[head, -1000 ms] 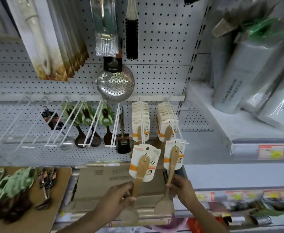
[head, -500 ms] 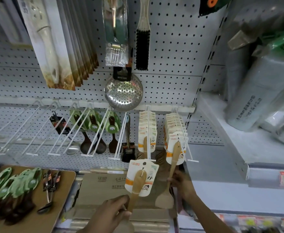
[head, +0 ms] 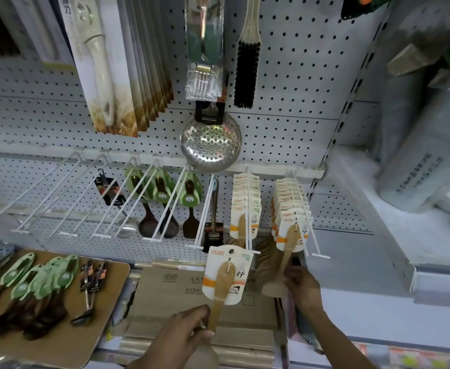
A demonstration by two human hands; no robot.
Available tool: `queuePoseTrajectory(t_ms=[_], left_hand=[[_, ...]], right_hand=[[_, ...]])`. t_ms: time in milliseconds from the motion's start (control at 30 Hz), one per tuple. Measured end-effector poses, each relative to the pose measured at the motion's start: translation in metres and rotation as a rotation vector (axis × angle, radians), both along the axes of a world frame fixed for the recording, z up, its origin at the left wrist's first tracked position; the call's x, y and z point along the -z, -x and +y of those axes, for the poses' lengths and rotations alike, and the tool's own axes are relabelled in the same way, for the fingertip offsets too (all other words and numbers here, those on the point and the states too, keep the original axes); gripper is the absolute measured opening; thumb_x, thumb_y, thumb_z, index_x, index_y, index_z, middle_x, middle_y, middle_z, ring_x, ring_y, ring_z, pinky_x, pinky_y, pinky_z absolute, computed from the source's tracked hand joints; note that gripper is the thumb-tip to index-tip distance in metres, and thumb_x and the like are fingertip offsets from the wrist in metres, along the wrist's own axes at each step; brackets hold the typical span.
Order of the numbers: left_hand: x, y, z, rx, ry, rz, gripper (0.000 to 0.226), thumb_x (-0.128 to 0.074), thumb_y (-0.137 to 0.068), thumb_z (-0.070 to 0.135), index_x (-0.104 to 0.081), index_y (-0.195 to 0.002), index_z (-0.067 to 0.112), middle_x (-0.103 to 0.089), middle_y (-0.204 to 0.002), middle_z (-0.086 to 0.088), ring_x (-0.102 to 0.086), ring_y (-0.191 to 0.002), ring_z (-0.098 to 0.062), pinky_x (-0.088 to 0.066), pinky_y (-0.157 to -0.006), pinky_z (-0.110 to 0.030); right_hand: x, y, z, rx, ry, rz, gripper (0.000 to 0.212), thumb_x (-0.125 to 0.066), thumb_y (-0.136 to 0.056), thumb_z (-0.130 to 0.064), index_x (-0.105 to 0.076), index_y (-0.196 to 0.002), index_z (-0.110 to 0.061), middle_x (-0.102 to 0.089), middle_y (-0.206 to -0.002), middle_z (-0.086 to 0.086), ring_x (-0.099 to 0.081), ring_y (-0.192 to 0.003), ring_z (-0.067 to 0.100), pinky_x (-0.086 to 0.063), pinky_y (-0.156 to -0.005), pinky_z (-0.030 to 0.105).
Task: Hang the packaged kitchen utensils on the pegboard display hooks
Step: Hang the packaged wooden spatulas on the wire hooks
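Note:
My left hand grips the handle of a wooden spatula on a white printed card, held upright just below the tip of a white double-wire hook that carries several like cards. My right hand holds the blade end of a second carded wooden spatula, whose card hangs at the front of the neighbouring hook, also full of the same cards.
To the left, several bare white hooks jut from the pegboard; others carry green-carded dark spoons. A steel skimmer and a brush hang above. A brown board holds loose utensils. A shelf juts out at right.
The right hand has slid its spatula's card up onto the right hook among the others. The left hand has raised its spatula toward the left hook's tip. The camera view has tilted up.

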State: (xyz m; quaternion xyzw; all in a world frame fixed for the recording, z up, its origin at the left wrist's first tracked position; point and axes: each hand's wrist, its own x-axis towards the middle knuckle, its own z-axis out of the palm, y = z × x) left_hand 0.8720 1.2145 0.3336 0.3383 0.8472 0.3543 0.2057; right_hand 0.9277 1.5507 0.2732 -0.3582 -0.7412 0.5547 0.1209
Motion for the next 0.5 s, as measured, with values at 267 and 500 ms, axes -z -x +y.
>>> queuePoseTrajectory(t_ms=[267,500], left_hand=[[0.009,-0.011,0.012,0.004,-0.047,-0.047,0.017,-0.068,-0.082,0.036,-0.053,-0.086,0.029,-0.069,-0.085,0.017,-0.065,-0.08,0.001,-0.054,-0.074,-0.024],[0.023,-0.024,0.022,0.053,-0.082,-0.057,0.025,-0.073,-0.08,0.031,-0.051,-0.082,0.041,-0.064,-0.076,0.027,-0.063,-0.069,0.004,-0.049,-0.066,-0.018]], right_hand=[[-0.035,-0.039,-0.063,-0.227,-0.004,-0.04,0.036,-0.072,-0.079,0.005,-0.07,-0.09,-0.029,-0.076,-0.088,-0.009,-0.071,-0.091,0.011,-0.055,-0.081,0.025],[-0.059,-0.064,-0.136,-0.441,0.208,0.099,0.033,-0.085,-0.073,-0.018,-0.076,-0.105,-0.015,-0.075,-0.104,0.008,-0.071,-0.099,0.021,-0.055,-0.091,0.029]])
